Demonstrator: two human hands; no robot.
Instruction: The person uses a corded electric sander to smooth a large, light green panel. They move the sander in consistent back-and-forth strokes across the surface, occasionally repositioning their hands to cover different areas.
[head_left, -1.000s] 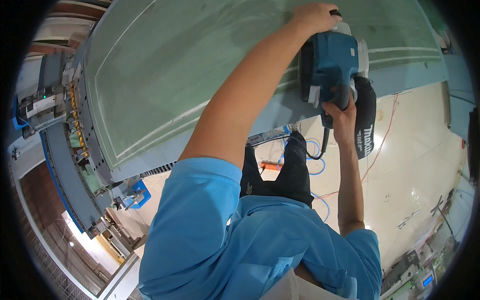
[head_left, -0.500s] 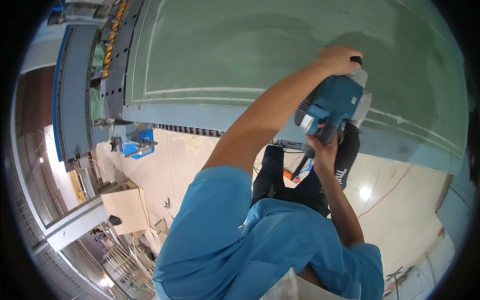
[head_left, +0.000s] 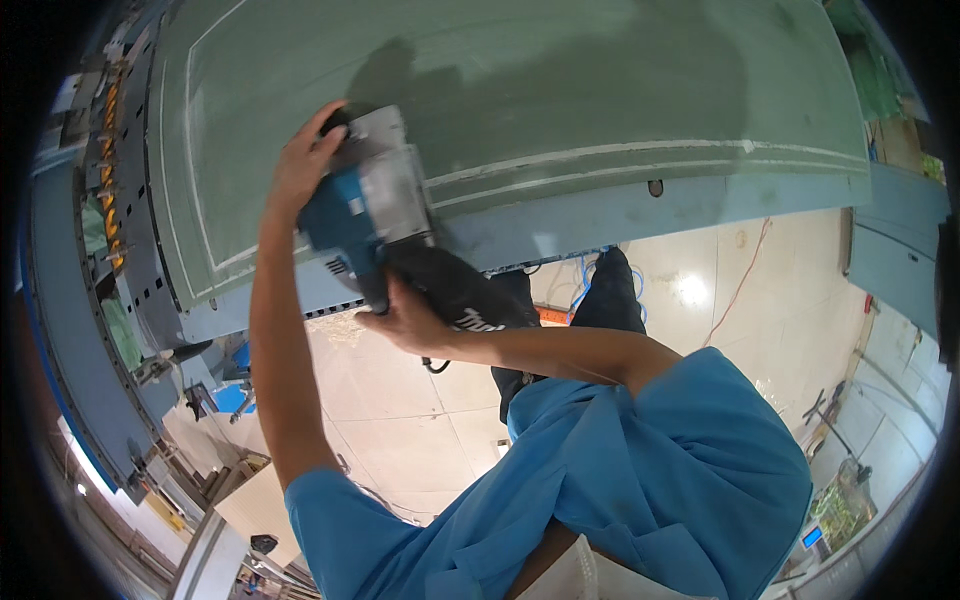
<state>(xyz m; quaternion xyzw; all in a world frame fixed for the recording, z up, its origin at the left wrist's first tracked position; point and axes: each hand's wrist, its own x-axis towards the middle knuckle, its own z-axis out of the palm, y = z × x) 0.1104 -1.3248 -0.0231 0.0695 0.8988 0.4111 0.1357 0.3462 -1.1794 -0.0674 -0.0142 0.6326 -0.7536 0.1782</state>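
Two-handed hold on a power tool at the near side of a green panel. The power tool, with a blue body and grey side housing, lies between the hands: to the right of and nearer than the left hand, and beyond the right hand. Its long axis runs away from the person, from the right hand toward the left hand's level, with the front end pointing inward over the green panel and leaning slightly rightward.

The left hand is curled over the black front knob; the right hand is closed around the rear handle, its fingers partly hidden. A black dust bag slants from the tool toward the near right, just beyond the right forearm.

Writing: white lettering shows at the bag's near end, beside the right forearm; a small pale label sits on the blue body, nearer than the left hand.

Edges: a blue-grey border strip passes between the two hands' levels and continues to the right; the right hand appears against the pale floor on its near side. A pair of white lines runs rightward from the tool. The panel's left edge lies near the left hand, whereas the wide stretch of panel extends to the right. The tool's underside is hidden, so contact with the panel cannot be told.
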